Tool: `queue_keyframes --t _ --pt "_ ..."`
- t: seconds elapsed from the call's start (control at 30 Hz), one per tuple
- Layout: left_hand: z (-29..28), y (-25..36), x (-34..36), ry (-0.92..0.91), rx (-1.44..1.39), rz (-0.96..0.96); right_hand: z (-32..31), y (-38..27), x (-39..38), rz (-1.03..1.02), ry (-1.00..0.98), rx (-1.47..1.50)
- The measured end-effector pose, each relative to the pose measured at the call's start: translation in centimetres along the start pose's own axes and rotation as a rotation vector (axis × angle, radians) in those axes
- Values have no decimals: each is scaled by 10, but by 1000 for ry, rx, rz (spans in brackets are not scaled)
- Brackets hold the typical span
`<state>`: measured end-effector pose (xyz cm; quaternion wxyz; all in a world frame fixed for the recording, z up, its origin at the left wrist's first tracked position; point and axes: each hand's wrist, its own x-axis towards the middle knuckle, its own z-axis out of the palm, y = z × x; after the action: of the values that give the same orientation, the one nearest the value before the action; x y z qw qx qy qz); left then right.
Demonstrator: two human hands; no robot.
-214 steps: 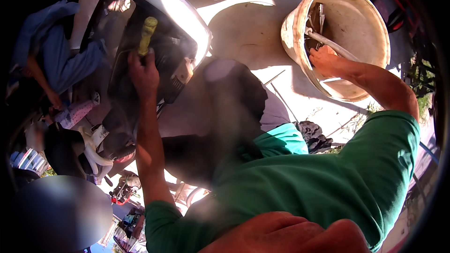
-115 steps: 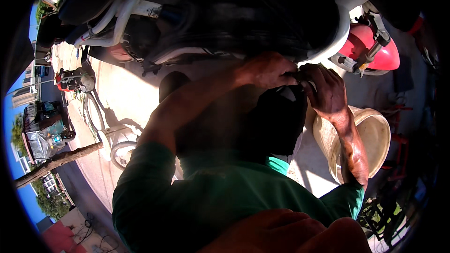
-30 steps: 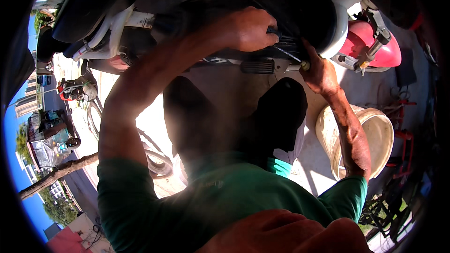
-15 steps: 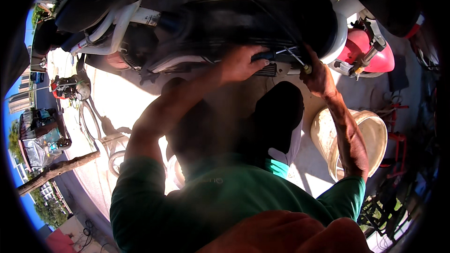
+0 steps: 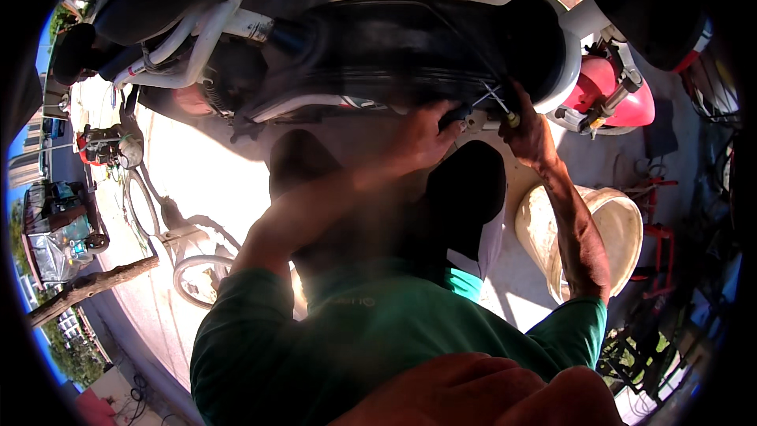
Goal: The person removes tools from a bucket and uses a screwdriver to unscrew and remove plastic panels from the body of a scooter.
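My left hand [image 5: 432, 138] is closed around the dark handle of a screwdriver [image 5: 455, 116]. My right hand [image 5: 531, 136] grips a second screwdriver with a yellowish handle [image 5: 514, 120]. The two thin metal shafts appear to cross in an X just beside the lower edge of a long black seat [image 5: 394, 39], part of a scooter or motorbike. Some of the right hand's fingers are hidden against the dark bodywork. What the two tips touch is too small and shaded to tell.
A dirty white bucket [image 5: 623, 244] lies tilted beside my right forearm. To the right stands a red-pink vehicle part [image 5: 611, 95]. White tubular bars [image 5: 197, 47] are at the left end of the seat. A wooden pole [image 5: 95, 290] and a bicycle wheel [image 5: 197, 280] are farther left.
My left hand has moved nearer to me and slightly right with its screwdriver, closer to my right hand. The right hand stays almost in place. The whole view has shifted slightly.
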<state>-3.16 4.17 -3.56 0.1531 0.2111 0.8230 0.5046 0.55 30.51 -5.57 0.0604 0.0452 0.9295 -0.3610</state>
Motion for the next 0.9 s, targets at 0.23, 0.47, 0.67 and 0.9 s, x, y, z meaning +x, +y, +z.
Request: queue_keyframes --t 0.23,0.47,0.67,0.9 --pt "36 -31 -9 152 10 220 3 -7 -2 -8 72 2" --pt "28 -43 -6 88 -275 188 0 -29 9 -141 351 -268" --pt "28 -57 -6 43 -286 217 -9 -38 13 -9 288 -395" --pt "8 -56 -10 -87 -503 76 -27 -28 20 -63 141 -214"
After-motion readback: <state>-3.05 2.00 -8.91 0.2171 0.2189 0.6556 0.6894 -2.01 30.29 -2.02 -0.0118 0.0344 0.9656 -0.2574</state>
